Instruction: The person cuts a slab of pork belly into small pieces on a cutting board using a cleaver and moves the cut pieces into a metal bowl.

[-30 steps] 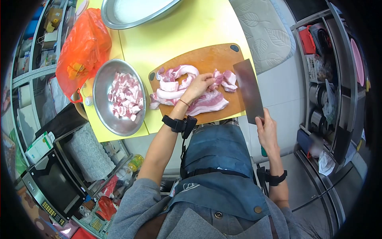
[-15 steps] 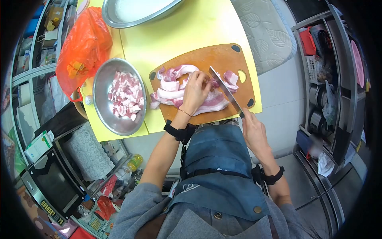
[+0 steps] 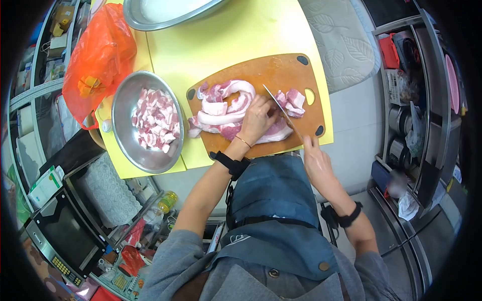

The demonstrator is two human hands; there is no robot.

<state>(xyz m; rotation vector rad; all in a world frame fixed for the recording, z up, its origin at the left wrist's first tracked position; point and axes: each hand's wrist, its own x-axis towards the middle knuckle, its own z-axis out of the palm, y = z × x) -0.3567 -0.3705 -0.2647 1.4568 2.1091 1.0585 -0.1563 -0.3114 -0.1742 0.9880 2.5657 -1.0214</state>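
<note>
My right hand (image 3: 318, 164) is closed around the handle of a kitchen knife (image 3: 282, 111), whose blade slants up and left across the brown cutting board (image 3: 271, 70). Just left of the blade, my left hand (image 3: 258, 119) presses a strip of raw pork (image 3: 221, 118) with curled fingers, which partly hide the meat. The long strip lies curved over the board's left half. Right of the knife, a few cut pork chunks (image 3: 295, 103) lie near the board's handle hole. A steel bowl (image 3: 120, 118) left of the board holds many pork cubes (image 3: 155, 120).
The board rests on a yellow table (image 3: 241, 30). A red plastic bag (image 3: 103, 55) sits beyond the bowl, and a large metal basin (image 3: 175, 20) stands at the far edge. Shelves (image 3: 401, 110) line the right side. A microwave (image 3: 65, 236) is at lower left.
The knife has turned so its blade appears thinner. Several pork chunks now lie further right, apart from the strip. My left hand has shifted slightly right along the meat.
</note>
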